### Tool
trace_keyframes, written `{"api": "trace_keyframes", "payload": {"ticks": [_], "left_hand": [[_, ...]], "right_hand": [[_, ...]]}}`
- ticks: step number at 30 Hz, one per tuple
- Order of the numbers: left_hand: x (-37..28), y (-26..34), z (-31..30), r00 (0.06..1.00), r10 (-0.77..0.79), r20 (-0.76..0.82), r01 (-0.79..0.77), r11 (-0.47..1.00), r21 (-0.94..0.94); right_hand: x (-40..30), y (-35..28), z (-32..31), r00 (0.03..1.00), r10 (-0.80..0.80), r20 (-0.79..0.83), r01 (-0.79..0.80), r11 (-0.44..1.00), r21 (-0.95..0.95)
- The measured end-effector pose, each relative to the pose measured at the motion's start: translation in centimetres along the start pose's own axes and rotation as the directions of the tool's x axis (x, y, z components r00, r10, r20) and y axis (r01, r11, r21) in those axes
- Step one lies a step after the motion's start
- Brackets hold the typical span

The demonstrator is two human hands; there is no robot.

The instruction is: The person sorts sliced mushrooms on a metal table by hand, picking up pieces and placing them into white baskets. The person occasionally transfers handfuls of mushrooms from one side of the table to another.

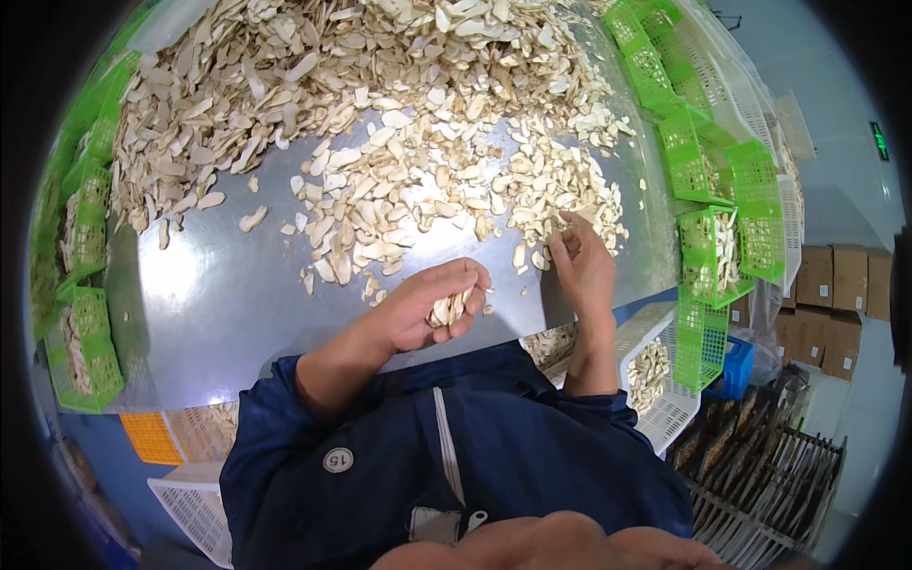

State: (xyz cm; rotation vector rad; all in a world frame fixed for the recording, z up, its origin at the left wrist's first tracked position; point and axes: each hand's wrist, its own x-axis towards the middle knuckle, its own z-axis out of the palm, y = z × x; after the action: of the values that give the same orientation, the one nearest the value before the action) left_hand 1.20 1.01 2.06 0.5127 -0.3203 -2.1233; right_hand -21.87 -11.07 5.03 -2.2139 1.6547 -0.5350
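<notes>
My left hand (434, 299), palm turned up above the front of the metal table (214, 306), is curled around several pale dried slices (450, 309), which look like mushroom. My right hand (588, 267) reaches down at the right edge of a loose spread of slices (385, 185). Its thumb and forefinger are apart beside the slices (548, 192) there, and no slice shows between them. Beyond the spread, a deep heap of the same slices (285, 71) covers the far part of the tabletop.
Green baskets (712, 246) with slices line the table's right side, and more green baskets (89, 349) stand along the left. A white crate (659, 410) of slices sits below the right edge. Cardboard boxes (819, 335), a blue jug (734, 367) and metal racks (769, 470) stand farther right.
</notes>
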Motion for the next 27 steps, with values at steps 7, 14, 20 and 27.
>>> {"api": "trace_keyframes", "payload": {"ticks": [7,14,20,27], "left_hand": [[0.5,0.0,-0.4,0.998,0.035,-0.051,-0.038,0.998,-0.054],[0.7,-0.1,-0.4,0.998,0.035,-0.060,-0.045,0.983,-0.179],[0.0,0.1,0.0,0.998,0.047,-0.052,-0.043,0.996,0.084],[-0.4,0.3,0.5,0.998,-0.045,-0.035,0.049,0.992,0.113]], "right_hand": [[0.5,-0.8,-0.7,0.999,-0.051,-0.016,0.051,0.999,0.009],[1.1,-5.1,-0.1,0.930,-0.203,0.307,-0.021,0.804,0.594],[3.4,-7.8,3.6,0.840,-0.514,0.173,0.447,0.837,0.315],[4.4,-7.2,4.7,0.830,-0.555,0.056,0.556,0.831,0.014]]}}
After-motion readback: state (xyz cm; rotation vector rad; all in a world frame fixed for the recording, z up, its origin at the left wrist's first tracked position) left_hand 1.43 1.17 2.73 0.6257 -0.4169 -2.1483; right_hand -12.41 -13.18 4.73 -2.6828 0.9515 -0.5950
